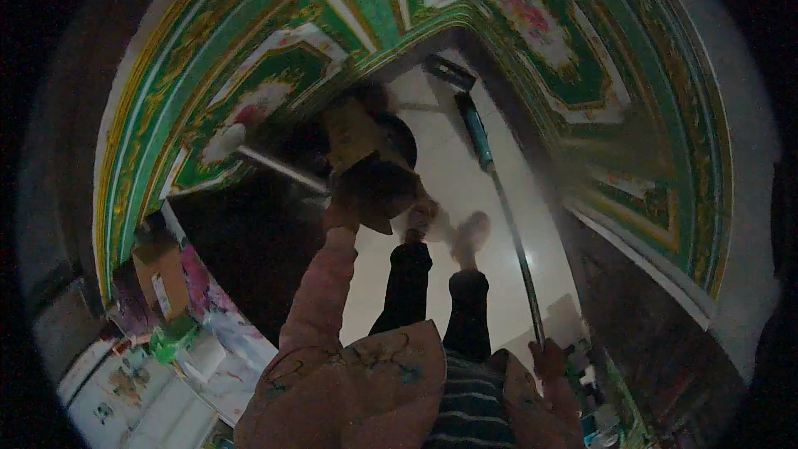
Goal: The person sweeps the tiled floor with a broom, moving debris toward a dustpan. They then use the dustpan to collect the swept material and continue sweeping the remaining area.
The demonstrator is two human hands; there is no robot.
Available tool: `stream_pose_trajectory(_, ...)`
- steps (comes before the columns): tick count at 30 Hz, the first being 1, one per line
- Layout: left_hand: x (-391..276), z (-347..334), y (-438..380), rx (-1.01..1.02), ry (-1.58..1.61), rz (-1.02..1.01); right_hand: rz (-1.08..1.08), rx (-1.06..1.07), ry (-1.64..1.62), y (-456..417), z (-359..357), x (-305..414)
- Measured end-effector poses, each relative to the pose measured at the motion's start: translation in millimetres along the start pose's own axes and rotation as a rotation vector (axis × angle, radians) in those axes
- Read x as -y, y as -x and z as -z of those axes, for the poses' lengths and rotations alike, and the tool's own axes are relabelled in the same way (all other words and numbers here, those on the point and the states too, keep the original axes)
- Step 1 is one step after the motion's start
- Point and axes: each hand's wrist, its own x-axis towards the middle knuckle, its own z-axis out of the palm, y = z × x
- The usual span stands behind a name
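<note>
My left hand (341, 215), at the end of a pink sleeve, grips a brown cardboard box (349, 131) by its near end. Dark, open flaps (380, 190) hang at that end, partly hiding my fingers. My right hand (548, 358) is closed around the pole (516, 237) of a long-handled floor-cleaning tool. Its teal lower section (477, 131) leads to a dark flat head (450, 73) at the corner of the pale floor (368, 287). Dim light leaves it unclear whether this is a mop or a vacuum.
Green-and-gold patterned walls (287, 68) meet beyond the floor corner. A white rod (283, 168) and a round black object (399, 137) are beside the box. To the left are a large dark surface (243, 255), an upright carton (161, 280) and a green plastic bag (171, 340).
</note>
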Motion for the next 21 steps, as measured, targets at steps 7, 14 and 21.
stream_pose_trajectory(7,-17.4,24.3,-6.1,0.062,0.234,0.121,0.335,-0.001,-0.058,-87.1,53.6,-56.2)
stream_pose_trajectory(14,6.1,14.2,42.6,-0.169,0.302,-0.103,0.193,0.16,0.177,-124.2,140.4,-19.7)
stream_pose_trajectory(21,38.6,61.7,151.4,-0.168,0.445,-0.022,0.034,0.341,0.523,-150.0,190.2,12.4)
